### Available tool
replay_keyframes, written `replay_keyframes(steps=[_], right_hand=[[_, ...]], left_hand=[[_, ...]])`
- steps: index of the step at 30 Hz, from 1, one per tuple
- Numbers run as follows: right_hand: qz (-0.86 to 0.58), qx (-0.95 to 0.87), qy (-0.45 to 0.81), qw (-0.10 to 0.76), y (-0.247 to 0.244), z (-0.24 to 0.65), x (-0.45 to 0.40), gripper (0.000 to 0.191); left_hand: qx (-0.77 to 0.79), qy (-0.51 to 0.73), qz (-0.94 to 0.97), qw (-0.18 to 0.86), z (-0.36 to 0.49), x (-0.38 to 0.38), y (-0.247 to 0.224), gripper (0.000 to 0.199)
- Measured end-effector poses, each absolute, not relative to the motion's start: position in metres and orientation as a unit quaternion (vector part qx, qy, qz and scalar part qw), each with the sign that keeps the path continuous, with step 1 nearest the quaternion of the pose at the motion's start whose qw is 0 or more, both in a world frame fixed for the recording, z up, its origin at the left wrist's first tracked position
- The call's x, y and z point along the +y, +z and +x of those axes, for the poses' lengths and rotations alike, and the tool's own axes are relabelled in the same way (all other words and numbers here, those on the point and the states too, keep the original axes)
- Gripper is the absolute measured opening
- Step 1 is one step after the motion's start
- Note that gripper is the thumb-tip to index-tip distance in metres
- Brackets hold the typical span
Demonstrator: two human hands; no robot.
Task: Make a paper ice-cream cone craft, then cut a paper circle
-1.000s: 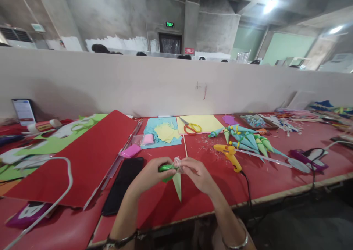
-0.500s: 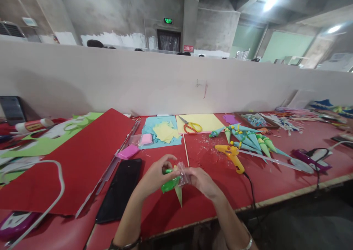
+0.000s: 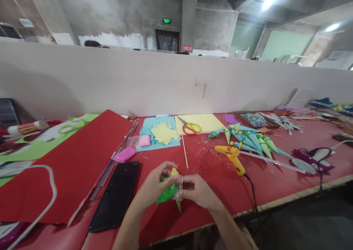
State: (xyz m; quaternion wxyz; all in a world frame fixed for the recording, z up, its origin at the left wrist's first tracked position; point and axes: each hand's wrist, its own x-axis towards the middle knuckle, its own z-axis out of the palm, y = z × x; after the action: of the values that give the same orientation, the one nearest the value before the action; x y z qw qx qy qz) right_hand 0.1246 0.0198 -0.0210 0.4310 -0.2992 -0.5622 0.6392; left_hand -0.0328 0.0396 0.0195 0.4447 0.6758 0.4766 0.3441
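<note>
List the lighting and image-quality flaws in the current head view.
Head view: a ceiling light flares white at upper right; soft shadows darken the partition at left and the red tabletop below the hands; the floor is nearly black. Head view: the clear plastic between the left hand and right hand looks blurred; wide-angle stretch seems likely near the sides.

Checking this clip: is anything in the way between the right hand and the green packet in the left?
Yes, crinkled clear plastic. It sits at the fingertips of the right hand, right beside the green packet, which the left hand holds. Whether it's part of the packet, I can't tell.
</note>
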Motion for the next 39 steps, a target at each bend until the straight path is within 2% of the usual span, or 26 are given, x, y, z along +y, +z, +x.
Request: replay_keyframes(steps=[5, 10, 18, 25, 31, 36, 39], right_hand=[[-0.315, -0.552, 0.622, 0.457, -0.021, 0.118, 0.019, 0.023], [-0.275, -0.541, 0.643, 0.468, -0.018, 0.114, 0.015, 0.020], [-0.281, -0.581, 0.623, 0.443, -0.021, 0.100, 0.011, 0.017], [-0.349, -0.717, 0.473, 0.375, -0.006, 0.110, 0.007, 0.007], [-0.317, -0.708, 0.516, 0.363, 0.001, 0.121, 0.002, 0.006], [-0.322, -0.688, 0.496, 0.420, -0.002, 0.124, 0.002, 0.008], [-0.327, -0.586, 0.562, 0.483, -0.009, 0.125, 0.004, 0.008]], left_hand=[[0.507, 0.396, 0.662, 0.383, -0.027, 0.039, 0.014, 0.025], [0.517, 0.449, 0.619, 0.385, -0.019, 0.032, 0.024, 0.026], [0.561, 0.481, 0.577, 0.348, -0.013, 0.030, 0.023, 0.030], [0.550, 0.479, 0.625, 0.279, -0.017, 0.023, 0.026, 0.028], [0.536, 0.484, 0.650, 0.235, -0.018, 0.019, 0.027, 0.028], [0.553, 0.492, 0.643, 0.194, -0.024, 0.021, 0.030, 0.028], [0.566, 0.515, 0.621, 0.171, -0.029, 0.022, 0.033, 0.029]])
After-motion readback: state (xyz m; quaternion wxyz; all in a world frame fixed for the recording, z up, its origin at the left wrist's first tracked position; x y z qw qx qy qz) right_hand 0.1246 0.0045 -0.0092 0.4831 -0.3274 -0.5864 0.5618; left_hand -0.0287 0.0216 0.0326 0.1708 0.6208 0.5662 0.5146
